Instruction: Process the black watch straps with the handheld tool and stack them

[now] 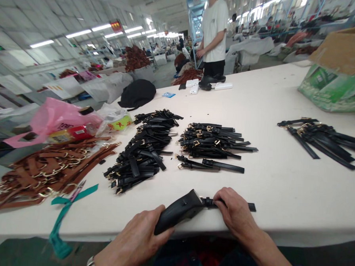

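A black handheld tool is gripped in my left hand, its wide end pointing up and right. That end meets the buckle end of a short black strap lying at the table's front edge. My right hand is closed on the strap, fingertips pressed on it just right of the tool. Beyond my hands lie a large heap of black straps, a second pile of buckled black straps and a couple of separate straps.
Brown straps with rings, pink bag and teal-wrapped scissors lie left. More black straps and a green carton are at right. A black cap lies farther back; a person stands beyond the table.
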{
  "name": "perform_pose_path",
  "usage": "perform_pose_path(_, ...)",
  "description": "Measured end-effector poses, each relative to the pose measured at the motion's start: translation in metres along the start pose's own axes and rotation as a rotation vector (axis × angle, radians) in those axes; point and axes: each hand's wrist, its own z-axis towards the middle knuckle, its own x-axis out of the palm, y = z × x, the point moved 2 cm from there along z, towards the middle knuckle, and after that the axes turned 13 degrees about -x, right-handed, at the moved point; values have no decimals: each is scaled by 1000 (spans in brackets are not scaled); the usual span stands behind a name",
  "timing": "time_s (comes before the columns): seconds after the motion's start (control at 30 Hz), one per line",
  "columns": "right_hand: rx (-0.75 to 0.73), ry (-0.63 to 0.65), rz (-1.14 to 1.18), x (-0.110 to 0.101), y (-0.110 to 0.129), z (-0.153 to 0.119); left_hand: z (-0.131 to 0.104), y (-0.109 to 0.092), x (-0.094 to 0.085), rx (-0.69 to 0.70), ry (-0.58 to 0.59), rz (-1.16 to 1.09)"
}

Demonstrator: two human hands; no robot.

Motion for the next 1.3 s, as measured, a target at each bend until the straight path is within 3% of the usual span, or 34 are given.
perform_pose_path(0.17,-17,-57,21,2,-4,-2,-6,-11,-21,25,-61,59)
perform_pose_path(0.4,-6,-183,65,0,-3,-3,2,-60,-49,222,-94,243)
perform_pose_path(0.67,6,-165,80,2,-5,-3,6,-67,-58,293,-22,414)
perform_pose_path(1.0,78,-253,102,4,-9,0,1,-105,-57,321,26,545)
perform_pose_path(1.17,60,-265,101,1,-3,1,4,-101,-58,302,43,523)
perform_pose_path(1.3,23,-158,100,-2,3,-5,4,-95,-63,301,57,540)
